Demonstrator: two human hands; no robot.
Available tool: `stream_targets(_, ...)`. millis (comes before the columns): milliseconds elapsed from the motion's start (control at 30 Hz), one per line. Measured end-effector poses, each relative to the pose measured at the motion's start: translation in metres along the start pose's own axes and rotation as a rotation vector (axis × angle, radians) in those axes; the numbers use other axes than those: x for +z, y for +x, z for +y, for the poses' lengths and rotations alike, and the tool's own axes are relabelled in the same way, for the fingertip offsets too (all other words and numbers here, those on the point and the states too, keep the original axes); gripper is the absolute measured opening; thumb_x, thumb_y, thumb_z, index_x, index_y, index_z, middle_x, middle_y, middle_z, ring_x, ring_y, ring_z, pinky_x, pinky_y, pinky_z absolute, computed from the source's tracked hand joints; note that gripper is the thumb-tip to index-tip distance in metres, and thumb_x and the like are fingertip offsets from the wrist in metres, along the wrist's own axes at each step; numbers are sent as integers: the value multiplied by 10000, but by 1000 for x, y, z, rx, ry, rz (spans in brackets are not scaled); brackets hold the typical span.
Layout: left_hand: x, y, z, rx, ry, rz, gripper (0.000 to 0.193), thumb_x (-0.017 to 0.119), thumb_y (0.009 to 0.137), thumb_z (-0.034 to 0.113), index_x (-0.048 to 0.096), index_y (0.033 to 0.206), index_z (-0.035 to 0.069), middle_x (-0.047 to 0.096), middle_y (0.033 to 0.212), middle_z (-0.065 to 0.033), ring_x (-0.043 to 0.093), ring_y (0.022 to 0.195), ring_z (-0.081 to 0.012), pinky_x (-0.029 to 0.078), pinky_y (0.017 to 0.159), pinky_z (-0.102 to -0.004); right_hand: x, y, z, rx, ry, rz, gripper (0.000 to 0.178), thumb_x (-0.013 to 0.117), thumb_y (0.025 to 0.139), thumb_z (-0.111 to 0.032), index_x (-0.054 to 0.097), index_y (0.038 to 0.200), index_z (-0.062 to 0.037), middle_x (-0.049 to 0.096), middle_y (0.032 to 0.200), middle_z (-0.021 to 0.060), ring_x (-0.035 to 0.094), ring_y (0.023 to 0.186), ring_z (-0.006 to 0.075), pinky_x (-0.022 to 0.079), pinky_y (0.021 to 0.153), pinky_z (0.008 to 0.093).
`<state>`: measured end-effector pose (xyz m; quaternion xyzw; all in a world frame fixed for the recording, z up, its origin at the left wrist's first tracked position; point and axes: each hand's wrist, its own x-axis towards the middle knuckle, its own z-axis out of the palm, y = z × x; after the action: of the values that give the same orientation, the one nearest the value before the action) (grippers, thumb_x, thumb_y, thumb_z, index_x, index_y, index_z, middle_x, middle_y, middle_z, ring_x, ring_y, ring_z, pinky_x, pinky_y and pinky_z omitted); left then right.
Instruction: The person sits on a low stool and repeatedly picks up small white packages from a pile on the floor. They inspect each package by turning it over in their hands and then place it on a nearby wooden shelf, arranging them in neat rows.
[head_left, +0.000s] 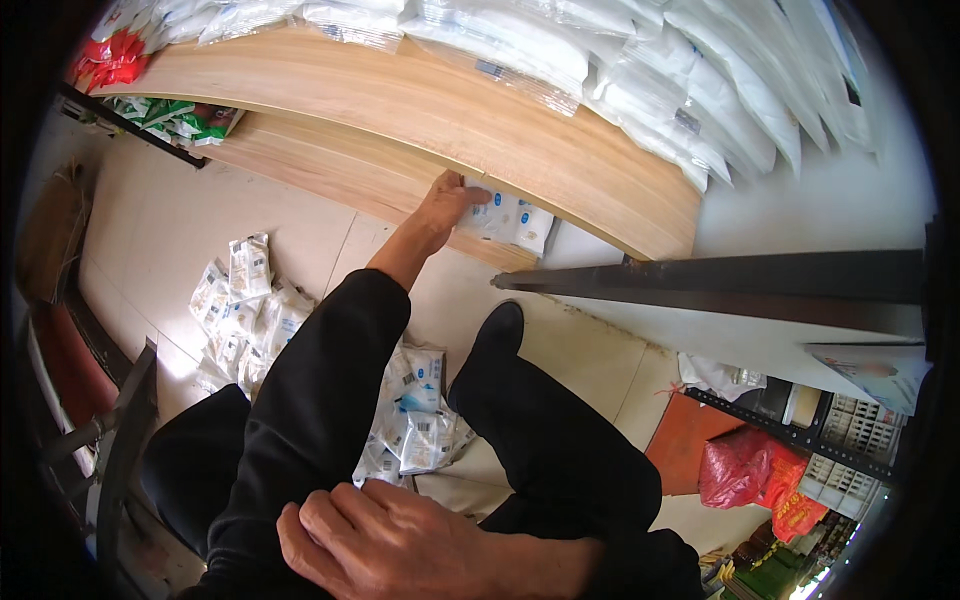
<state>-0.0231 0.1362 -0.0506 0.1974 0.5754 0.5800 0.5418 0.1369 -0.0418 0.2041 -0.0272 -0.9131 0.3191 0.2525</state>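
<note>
My left hand (446, 208) reaches into the low wooden shelf, under the board above it. Its thumb lies on a white packet (490, 212) with blue marks, and the hand is closed on it; the other fingertips are hidden by the shelf. A second white packet (533, 228) stands just right of it. Down at the near edge, my right hand (385, 535) is curled into a loose fist, knuckles up, by my left sleeve. Its palm is hidden, so I cannot see whether anything is inside. Similar packets lie in a loose pile (265, 320) on the floor, with more packets (425, 440) between my legs.
An upper wooden shelf (430, 120) juts over the low one, loaded with clear-wrapped white packages (660, 80). Green packs (180, 120) sit at the low shelf's far left. A dark metal post (720, 285) crosses on the right, near red bags (735, 468). A dark metal frame (130, 410) stands left.
</note>
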Motion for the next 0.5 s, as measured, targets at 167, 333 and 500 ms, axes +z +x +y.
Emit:
stream_targets(167, -17, 28, -43, 107, 28, 171, 356, 597, 816, -19, 597, 1171, -3, 666, 1067, -102, 629, 967, -227, 498, 838, -348, 11, -4, 0, 38, -38, 76, 213, 637, 879, -168, 647, 981, 18, 580, 796, 106, 603, 678, 206, 490, 555, 294)
stream_targets(333, -41, 43, -62, 223, 395, 274, 422, 612, 811, 8, 585, 1232, 18, 657, 1187, -169, 624, 1092, -344, 509, 921, -424, 12, -7, -5, 68, -51, 32, 213, 629, 892, -154, 645, 1009, 23, 587, 798, 108, 616, 688, 204, 496, 560, 290)
stream_targets(500, -41, 34, -81, 318, 1041, 271, 570, 680, 803, 83, 568, 1361, 124, 501, 1465, -178, 497, 1326, -409, 496, 1022, -507, -9, 2, 1, 42, -85, -96, 208, 623, 896, -143, 647, 1019, 22, 590, 785, 99, 614, 687, 193, 485, 554, 281)
